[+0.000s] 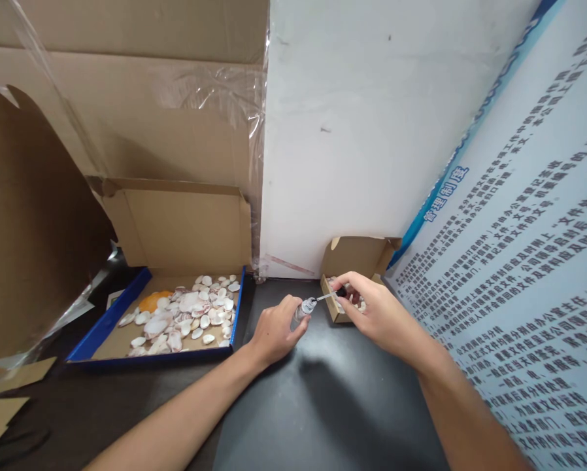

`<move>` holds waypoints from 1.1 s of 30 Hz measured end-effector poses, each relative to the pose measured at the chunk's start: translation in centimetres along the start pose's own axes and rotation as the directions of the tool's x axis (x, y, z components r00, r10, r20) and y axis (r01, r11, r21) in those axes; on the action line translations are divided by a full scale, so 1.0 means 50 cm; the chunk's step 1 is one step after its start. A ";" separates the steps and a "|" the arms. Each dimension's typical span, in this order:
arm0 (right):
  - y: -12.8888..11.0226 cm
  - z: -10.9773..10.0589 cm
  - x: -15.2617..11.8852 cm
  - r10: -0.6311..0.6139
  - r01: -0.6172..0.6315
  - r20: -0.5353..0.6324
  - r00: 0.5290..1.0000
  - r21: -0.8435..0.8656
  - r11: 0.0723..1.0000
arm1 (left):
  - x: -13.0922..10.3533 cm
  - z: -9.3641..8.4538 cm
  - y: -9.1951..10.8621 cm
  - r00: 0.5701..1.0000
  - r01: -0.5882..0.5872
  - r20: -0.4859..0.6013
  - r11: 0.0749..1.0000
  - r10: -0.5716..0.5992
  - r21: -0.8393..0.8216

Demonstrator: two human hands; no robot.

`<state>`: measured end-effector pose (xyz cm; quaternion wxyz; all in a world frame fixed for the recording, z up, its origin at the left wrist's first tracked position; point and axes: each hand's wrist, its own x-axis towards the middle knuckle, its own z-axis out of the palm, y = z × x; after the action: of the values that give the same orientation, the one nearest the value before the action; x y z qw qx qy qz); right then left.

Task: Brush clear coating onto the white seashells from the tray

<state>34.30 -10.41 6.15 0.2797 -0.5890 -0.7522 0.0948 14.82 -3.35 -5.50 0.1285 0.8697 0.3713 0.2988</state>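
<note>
My left hand point(274, 330) is wrapped round a small clear bottle point(304, 309), its open mouth tilted up to the right. Between the thumb and fingers of my right hand point(372, 311) is a black cap point(341, 292) with a thin pale stem point(325, 296). The tip of that stem is at the bottle's mouth; whether it is inside cannot be made out. Behind my right hand stands a small cardboard box point(341, 317), lid up, with shell-like pieces partly hidden in it. To the left, a blue-edged box point(234, 314) holds many white and pinkish seashells point(190, 304) and one orange shell point(153, 301).
A dark mat point(323, 405) covers the table in front of me. Large cardboard point(176, 124) and a white panel point(352, 131) rise behind. A printed board point(519, 261) leans along the right. Cardboard scraps point(2, 418) lie at the lower left.
</note>
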 end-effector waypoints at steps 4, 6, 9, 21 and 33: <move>-0.006 0.009 -0.001 -0.032 0.033 0.022 0.999 -0.027 0.999 | -0.001 0.000 0.001 1.000 -0.011 -0.008 1.000 0.011 -0.002; -0.010 0.012 -0.002 -0.061 0.062 0.032 0.998 -0.022 0.998 | -0.001 0.000 0.001 1.000 -0.007 -0.016 1.000 0.007 -0.003; -0.017 0.014 -0.003 -0.111 0.112 0.048 0.993 -0.014 0.994 | 0.000 0.002 0.000 0.999 -0.016 -0.039 1.000 0.016 -0.001; -0.021 0.016 -0.006 -0.117 0.117 0.073 0.990 0.012 0.993 | -0.003 0.006 -0.004 0.995 -0.074 -0.063 0.997 0.076 0.030; -0.030 0.017 -0.006 -0.122 0.115 0.101 0.987 0.076 0.990 | -0.003 0.004 -0.003 0.989 -0.126 -0.062 0.989 0.131 0.076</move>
<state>32.63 -10.97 6.10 0.2652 -0.5271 -0.7959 0.1354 14.81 -3.36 -5.79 0.0651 0.8853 0.3293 0.3219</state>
